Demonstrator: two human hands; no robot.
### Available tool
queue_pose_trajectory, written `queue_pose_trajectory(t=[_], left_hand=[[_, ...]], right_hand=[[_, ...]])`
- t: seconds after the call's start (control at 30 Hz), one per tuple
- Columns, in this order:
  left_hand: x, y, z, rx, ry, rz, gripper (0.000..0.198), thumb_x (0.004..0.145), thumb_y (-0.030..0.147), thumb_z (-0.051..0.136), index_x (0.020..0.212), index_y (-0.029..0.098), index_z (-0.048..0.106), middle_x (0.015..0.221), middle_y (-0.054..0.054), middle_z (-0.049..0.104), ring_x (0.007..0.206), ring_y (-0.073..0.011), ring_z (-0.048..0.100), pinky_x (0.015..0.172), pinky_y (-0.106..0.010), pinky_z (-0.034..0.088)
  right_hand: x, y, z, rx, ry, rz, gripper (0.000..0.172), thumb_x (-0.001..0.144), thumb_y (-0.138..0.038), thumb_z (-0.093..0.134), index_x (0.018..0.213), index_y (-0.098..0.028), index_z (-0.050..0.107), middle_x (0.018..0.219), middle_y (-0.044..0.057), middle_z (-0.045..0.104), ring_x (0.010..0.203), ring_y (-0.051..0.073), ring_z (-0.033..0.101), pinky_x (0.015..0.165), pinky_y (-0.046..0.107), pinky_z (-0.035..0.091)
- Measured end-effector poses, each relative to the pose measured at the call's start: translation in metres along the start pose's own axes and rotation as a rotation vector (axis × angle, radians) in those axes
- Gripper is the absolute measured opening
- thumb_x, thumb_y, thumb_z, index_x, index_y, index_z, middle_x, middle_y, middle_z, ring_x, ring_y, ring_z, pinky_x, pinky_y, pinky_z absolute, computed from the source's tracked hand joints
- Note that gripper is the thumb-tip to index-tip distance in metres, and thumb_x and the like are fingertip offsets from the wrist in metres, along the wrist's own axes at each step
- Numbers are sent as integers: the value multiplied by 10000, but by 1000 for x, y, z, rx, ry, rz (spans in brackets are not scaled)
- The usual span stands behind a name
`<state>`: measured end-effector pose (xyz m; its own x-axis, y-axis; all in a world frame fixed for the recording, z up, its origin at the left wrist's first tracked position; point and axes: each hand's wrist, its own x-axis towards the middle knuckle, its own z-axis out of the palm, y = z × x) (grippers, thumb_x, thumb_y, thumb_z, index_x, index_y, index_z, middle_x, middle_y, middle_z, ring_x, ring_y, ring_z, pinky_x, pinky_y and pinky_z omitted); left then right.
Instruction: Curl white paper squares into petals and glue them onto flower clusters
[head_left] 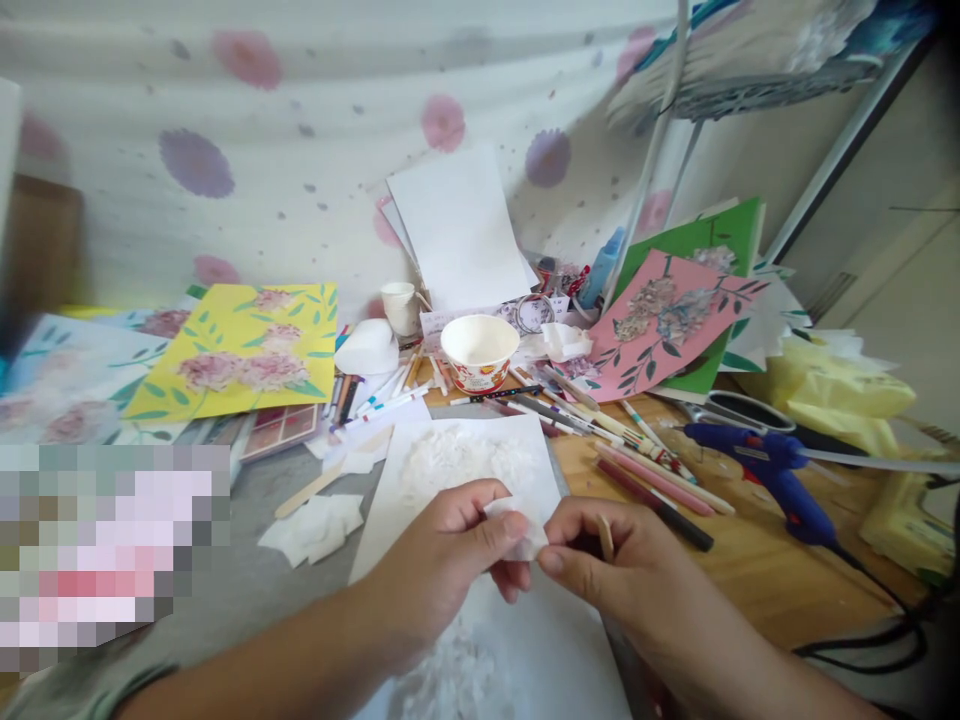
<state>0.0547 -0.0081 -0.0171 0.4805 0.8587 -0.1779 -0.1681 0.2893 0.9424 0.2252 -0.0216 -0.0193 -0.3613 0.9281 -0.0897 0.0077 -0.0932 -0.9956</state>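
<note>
Pinching a small piece of thin white tissue (pixel 528 545) from both sides, we hold it above a white paper sheet (pixel 574 640) on the tabletop (pixel 757 590). In our left hand (pixel 459 545) the thumb presses down on the tissue and the other fingers curl beneath it. In our right hand (pixel 611 562) the thumb and forefinger are pressed together at the tissue's edge, while a light wooden stick (pixel 605 538) shows among the bent fingers.

Taking our hands as the centre of the dial, we see crumpled white paper (pixel 457 455) on the sheet at eleven o'clock, and a second crumpled patch (pixel 454 675) lies on it near seven. At nine we have torn white scraps (pixel 315 528), with a flat craft stick (pixel 315 488) just beyond them. At ten lies a yellow sheet with pink flowers (pixel 247 350). A white mug (pixel 401 308) stands near eleven, and at twelve we find a paper bowl with a red printed band (pixel 478 377). A pink flower sheet (pixel 675 335) leans at one. Pencils (pixel 660 480) lie scattered between one and two, and a blue glue gun (pixel 799 500) rests between two and three.
</note>
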Motion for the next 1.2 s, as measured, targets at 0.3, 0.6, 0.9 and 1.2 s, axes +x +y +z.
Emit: queue_pose_trajectory(t=[0.3, 0.6, 0.9, 1.2], left_hand=[[-1, 6, -5, 385, 126, 254, 165, 794, 300, 635, 881, 190, 549, 794, 3, 523, 761, -148, 499, 716, -281, 408], [-7, 12, -3, 663, -21, 320, 82, 786, 236, 652, 783, 175, 597, 734, 8, 597, 700, -131, 540, 679, -250, 412], [-3, 7, -1, 177, -61, 57, 163, 753, 268, 673, 716, 150, 566, 664, 23, 583, 635, -106, 567, 628, -230, 433], [-2, 9, 1, 124, 24, 48, 192, 747, 294, 690, 699, 156, 566, 631, 36, 568, 611, -106, 550, 633, -244, 439]], right_hand=[[0, -4, -5, -49, 79, 38, 224, 694, -356, 672, 645, -185, 536, 582, -45, 441, 534, 106, 366, 508, 238, 280], [-3, -6, -7, -68, 8, 32, 223, 738, -330, 656, 628, -182, 531, 588, -50, 428, 548, 104, 350, 522, 236, 266], [-3, -11, -9, -38, -15, 69, 369, 750, -515, 636, 629, -174, 563, 550, -52, 399, 514, 101, 297, 502, 246, 240], [-1, -7, -3, -327, 71, 11, 181, 669, -339, 672, 703, -192, 572, 594, -24, 496, 537, 122, 386, 485, 247, 274]])
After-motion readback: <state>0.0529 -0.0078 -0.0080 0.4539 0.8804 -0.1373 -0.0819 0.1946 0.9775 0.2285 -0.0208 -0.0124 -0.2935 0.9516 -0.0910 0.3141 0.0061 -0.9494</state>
